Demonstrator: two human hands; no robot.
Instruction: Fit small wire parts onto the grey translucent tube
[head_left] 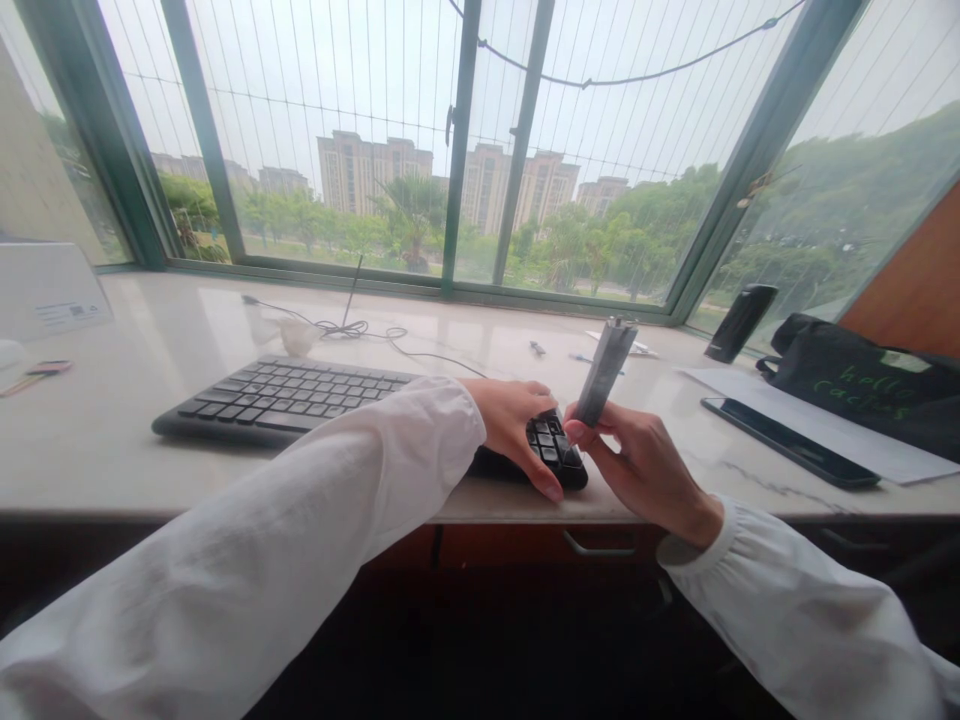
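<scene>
A black keyboard [315,400] lies on the pale marble-look worktop, tilted slightly in my view. Across its right part, my left hand [517,425] holds it down, thumb along the near edge and fingers toward the far edge beside the number pad [551,440]. My right hand [637,455] is closed around the lower end of a grey rectangular stick-like tool [606,370], which stands nearly upright over the number pad. The tool's lower tip is at the right-hand keys; whether it touches them is hard to tell.
Behind the keyboard run a thin black cable [352,328] and small loose bits [536,348]. To the right are a phone [787,440], white paper [847,430], a black pouch [870,380] and a dark cylinder [741,322]. A white box [49,290] stands left. The worktop's front edge is close.
</scene>
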